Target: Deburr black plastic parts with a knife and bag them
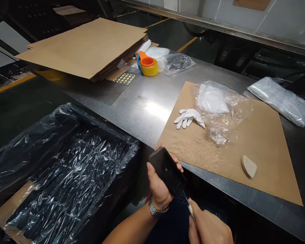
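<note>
My left hand (159, 186) is closed round a black rectangular plastic part (167, 171) with rounded corners and a small hole near its middle. In my right hand (209, 223) is a slim knife (190, 206) with a pale handle, pinched between thumb and fingers. Its thin blade meets the lower edge of the black part, near a corner; whether it cuts in I cannot tell. Both hands are in front of the metal table's near edge. On the cardboard sheet beyond them lie a white glove (189, 118) and a beige rounded block (249, 166).
A metal table (152, 98) carries a cardboard sheet (264, 135), a crumpled clear bag (218, 132), a wrapped plastic bundle (282, 98), a tape dispenser (148, 70), a sticker sheet (124, 78) and stacked cardboard (88, 47). At left stands a box lined with black plastic (91, 169).
</note>
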`<state>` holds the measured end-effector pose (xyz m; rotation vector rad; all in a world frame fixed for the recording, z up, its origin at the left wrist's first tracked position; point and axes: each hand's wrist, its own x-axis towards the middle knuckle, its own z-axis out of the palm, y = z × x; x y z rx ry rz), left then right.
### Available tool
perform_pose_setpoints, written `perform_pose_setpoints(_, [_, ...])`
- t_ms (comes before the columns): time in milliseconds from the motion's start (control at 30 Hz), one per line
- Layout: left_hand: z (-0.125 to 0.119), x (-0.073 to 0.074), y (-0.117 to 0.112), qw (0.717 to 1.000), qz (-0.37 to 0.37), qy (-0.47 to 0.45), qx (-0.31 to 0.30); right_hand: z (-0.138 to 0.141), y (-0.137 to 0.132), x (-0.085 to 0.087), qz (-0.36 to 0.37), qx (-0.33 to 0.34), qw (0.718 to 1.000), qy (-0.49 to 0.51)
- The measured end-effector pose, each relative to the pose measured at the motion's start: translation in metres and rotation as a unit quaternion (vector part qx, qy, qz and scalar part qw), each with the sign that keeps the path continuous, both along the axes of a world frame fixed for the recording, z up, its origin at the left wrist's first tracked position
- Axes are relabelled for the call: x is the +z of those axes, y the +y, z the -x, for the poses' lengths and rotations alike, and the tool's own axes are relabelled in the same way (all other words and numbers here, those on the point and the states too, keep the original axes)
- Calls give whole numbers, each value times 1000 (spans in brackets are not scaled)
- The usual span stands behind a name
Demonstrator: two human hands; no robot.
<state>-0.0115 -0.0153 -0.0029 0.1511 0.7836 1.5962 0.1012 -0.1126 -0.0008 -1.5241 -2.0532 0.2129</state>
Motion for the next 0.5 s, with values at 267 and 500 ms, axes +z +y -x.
perform_pose_setpoints(267, [-1, 3, -1, 997, -12, 53, 49, 6, 0, 2, -85, 13, 983, -162])
perform_pose_setpoints(500, [-1, 2, -1, 996, -37, 58, 54, 8, -3, -2, -81, 16, 985, -154])
